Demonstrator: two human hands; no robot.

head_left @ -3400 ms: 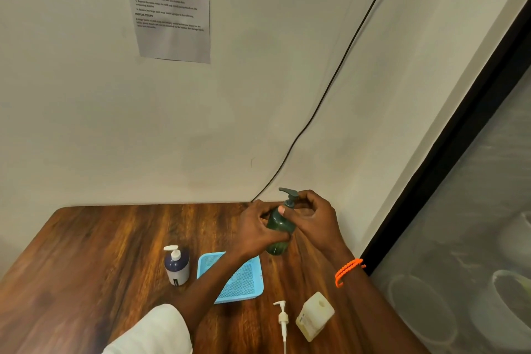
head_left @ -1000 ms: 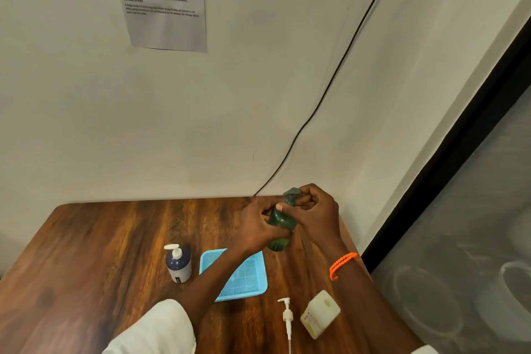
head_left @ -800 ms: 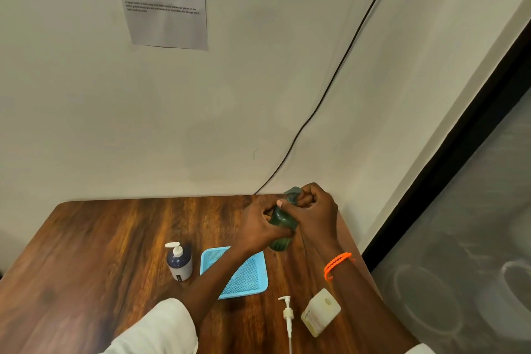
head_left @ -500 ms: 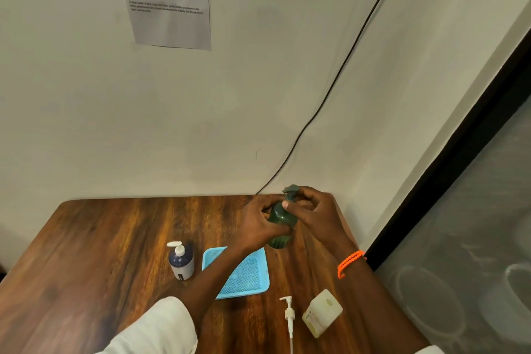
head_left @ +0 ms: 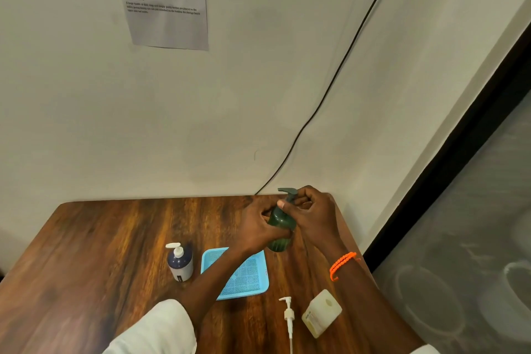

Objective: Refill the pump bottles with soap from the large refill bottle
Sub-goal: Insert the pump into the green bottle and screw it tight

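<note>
Green plastic is what I am minding: the green pump bottle (head_left: 281, 227) stands at the far right of the wooden table (head_left: 115, 238), just beyond the blue tray (head_left: 244, 282). My left hand (head_left: 255, 227) is wrapped round its body and my right hand (head_left: 313, 215) has fingers pinched on the collar under the pump head (head_left: 287, 192). I judge this to be a turn of the pump at the neck (loosening or tightening, I cannot tell).

What could go wrong: if the body grip slackens while the collar is twisted, the bottle may spin or tip toward the table edge on the right; if the head comes free suddenly, the dip tube could fling soap.

The bottle's long axis runs nearly upright, leaning slightly; the spout points left, toward the wall side. A white loose pump (head_left: 288, 316) lies flat near me, tube toward me, beside the pale square bottle (head_left: 321, 313), which has no pump fitted. The dark blue bottle (head_left: 180, 263) stands upright left of the tray.
</note>
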